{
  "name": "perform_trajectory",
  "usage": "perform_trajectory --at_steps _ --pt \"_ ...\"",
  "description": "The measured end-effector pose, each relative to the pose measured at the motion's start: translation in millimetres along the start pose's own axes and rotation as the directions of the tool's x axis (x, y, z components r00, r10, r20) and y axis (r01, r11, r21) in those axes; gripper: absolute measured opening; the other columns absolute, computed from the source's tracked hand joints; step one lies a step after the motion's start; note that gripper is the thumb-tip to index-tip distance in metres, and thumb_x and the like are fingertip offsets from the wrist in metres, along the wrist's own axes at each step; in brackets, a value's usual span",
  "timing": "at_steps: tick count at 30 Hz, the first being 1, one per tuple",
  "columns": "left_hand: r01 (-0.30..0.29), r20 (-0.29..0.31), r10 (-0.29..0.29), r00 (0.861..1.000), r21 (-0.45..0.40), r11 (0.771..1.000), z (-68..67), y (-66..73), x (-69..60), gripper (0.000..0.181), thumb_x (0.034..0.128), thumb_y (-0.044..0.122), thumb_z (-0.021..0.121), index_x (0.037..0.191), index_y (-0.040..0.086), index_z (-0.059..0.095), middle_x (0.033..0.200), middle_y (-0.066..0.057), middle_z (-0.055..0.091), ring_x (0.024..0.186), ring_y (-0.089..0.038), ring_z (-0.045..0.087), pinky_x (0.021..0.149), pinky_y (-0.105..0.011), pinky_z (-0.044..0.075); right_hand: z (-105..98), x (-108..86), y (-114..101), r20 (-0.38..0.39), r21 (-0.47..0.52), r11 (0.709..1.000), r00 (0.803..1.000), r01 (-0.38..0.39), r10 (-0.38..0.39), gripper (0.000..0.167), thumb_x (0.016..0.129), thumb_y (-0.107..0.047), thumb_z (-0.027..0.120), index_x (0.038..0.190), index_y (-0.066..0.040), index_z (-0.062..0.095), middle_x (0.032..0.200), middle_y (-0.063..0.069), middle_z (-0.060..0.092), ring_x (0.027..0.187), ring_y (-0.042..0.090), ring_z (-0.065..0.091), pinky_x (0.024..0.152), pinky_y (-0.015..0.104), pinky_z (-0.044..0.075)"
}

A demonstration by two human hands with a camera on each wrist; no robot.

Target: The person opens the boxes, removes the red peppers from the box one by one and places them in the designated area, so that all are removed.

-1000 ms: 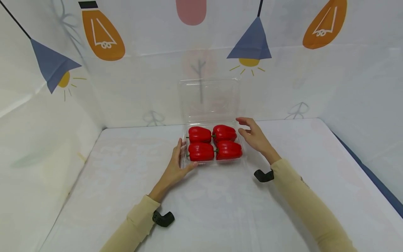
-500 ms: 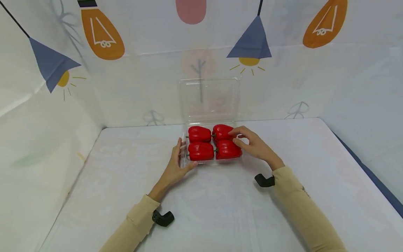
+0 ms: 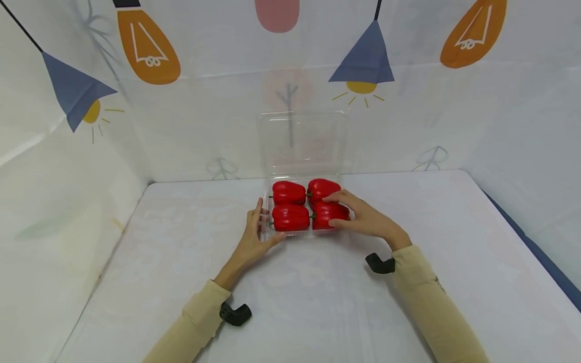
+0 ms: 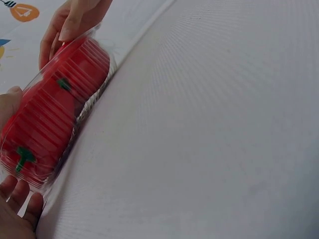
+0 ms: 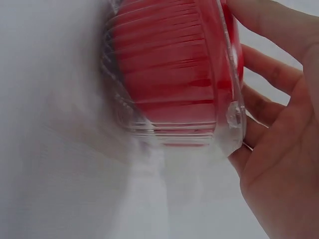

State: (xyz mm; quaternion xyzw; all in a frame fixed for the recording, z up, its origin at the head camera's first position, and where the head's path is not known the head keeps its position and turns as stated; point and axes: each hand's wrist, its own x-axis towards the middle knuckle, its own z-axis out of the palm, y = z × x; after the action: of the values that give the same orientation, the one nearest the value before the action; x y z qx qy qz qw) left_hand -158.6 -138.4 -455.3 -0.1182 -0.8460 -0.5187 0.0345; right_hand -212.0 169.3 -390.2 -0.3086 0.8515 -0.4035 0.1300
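Note:
A clear plastic clamshell container [image 3: 303, 138] stands at the table's back middle, lid raised. Inside lie several red bell peppers in two rows, among them a front-left pepper [image 3: 291, 218]. My left hand [image 3: 251, 246] holds the container's front-left corner, thumb along the front and fingers by the left side. My right hand [image 3: 368, 219] spans the front-right pepper [image 3: 323, 216], its thumb on the near side and fingers on the far side. Through the ribbed wall, the left wrist view shows green stems [image 4: 24, 155]. In the right wrist view, the container's end [image 5: 227, 139] partly hides the fingers.
A white-covered table [image 3: 299, 302] lies beneath. Close behind the container rises a white curtain [image 3: 204, 116] printed with lamps and bulbs. Black wrist mounts [image 3: 236, 315] jut from both sleeves.
My right hand has moved from beside the container's right edge over its rim, and its thumb and fingers have come down around the front-right pepper. The left hand has stayed at its corner.

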Motion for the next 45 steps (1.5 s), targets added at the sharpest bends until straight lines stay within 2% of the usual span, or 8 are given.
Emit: perform_trajectory --at_steps 1,9,19,26,31,37,42,45 --pt "-0.010 -0.003 0.010 1.000 0.003 1.000 1.2 -5.3 0.8 0.103 0.0791 0.028 0.074 0.153 0.017 0.004 0.129 -0.011 0.036 0.111 -0.022 0.040 0.090 -0.035 0.041 1 -0.4 0 -0.002 0.000 1.000 1.000 0.001 -0.001 0.056 0.085 -0.031 0.070 0.135 -0.022 0.046 0.137 0.001 0.042 0.132 0.024 0.034 0.101 0.051 0.043" --pt "-0.018 -0.013 0.018 1.000 0.017 1.000 -0.3 -6.1 1.0 0.103 0.0787 0.033 0.074 0.152 0.028 0.002 0.129 -0.007 0.036 0.108 -0.020 0.041 0.087 -0.035 0.043 5 2.5 -1 -0.002 -0.025 0.999 0.999 0.033 -0.033 0.064 0.083 -0.041 0.070 0.139 -0.027 0.042 0.136 -0.004 0.041 0.129 0.021 0.036 0.098 0.047 0.047" --pt "-0.004 -0.009 0.004 1.000 0.026 1.000 -1.6 -6.1 -0.6 0.103 0.0792 0.034 0.073 0.152 0.028 0.001 0.129 -0.007 0.036 0.109 -0.021 0.042 0.087 -0.035 0.042 13 3.1 6 -0.065 -0.052 0.997 0.996 0.062 -0.065 0.063 0.082 -0.040 0.071 0.138 -0.026 0.045 0.137 -0.002 0.043 0.130 0.023 0.038 0.100 0.050 0.045" --pt "-0.001 -0.008 0.001 1.000 0.016 1.000 -0.9 -4.8 -1.8 0.102 0.0789 0.033 0.073 0.153 0.022 0.004 0.130 -0.008 0.036 0.109 -0.020 0.041 0.087 -0.033 0.043 16 2.0 13 -0.104 -0.045 0.996 0.991 0.083 -0.087 0.060 0.082 -0.040 0.071 0.137 -0.028 0.048 0.135 -0.004 0.046 0.129 0.022 0.041 0.098 0.048 0.047" --pt "0.001 -0.005 -0.001 1.000 0.014 1.000 -0.3 -4.6 -1.7 0.103 0.0790 0.033 0.073 0.152 0.028 0.002 0.131 -0.007 0.036 0.111 -0.020 0.041 0.089 -0.035 0.043 16 1.6 15 -0.109 -0.023 0.996 0.990 0.082 -0.084 0.060 0.083 -0.038 0.071 0.137 -0.027 0.048 0.137 -0.002 0.046 0.131 0.024 0.039 0.098 0.049 0.046" --pt "0.007 -0.004 -0.007 1.000 0.018 1.000 0.4 -4.4 -1.6 0.102 0.0789 0.035 0.073 0.153 0.026 0.002 0.131 -0.007 0.036 0.111 -0.020 0.041 0.087 -0.034 0.043 16 0.0 15 -0.115 0.011 0.998 0.992 0.060 -0.059 0.058 0.084 -0.037 0.070 0.136 -0.028 0.047 0.142 -0.003 0.043 0.135 0.025 0.034 0.099 0.050 0.046" --pt "0.015 -0.001 -0.015 1.000 0.012 1.000 0.9 -4.4 -0.5 0.102 0.0792 0.034 0.073 0.152 0.029 0.002 0.132 -0.007 0.036 0.111 -0.019 0.041 0.087 -0.034 0.043 15 0.7 17 -0.103 0.006 0.996 0.991 0.091 -0.090 0.059 0.084 -0.034 0.070 0.137 -0.025 0.046 0.142 0.000 0.043 0.135 0.026 0.034 0.101 0.051 0.044" --pt "0.015 0.005 -0.015 1.000 0.005 1.000 1.4 -5.0 0.8 0.102 0.0794 0.034 0.073 0.152 0.030 0.002 0.132 -0.007 0.035 0.112 -0.019 0.040 0.088 -0.034 0.042 13 0.4 17 -0.080 0.006 0.996 0.993 0.085 -0.084 0.063 0.082 -0.036 0.073 0.138 -0.028 0.045 0.140 -0.004 0.042 0.134 0.022 0.034 0.103 0.051 0.042"
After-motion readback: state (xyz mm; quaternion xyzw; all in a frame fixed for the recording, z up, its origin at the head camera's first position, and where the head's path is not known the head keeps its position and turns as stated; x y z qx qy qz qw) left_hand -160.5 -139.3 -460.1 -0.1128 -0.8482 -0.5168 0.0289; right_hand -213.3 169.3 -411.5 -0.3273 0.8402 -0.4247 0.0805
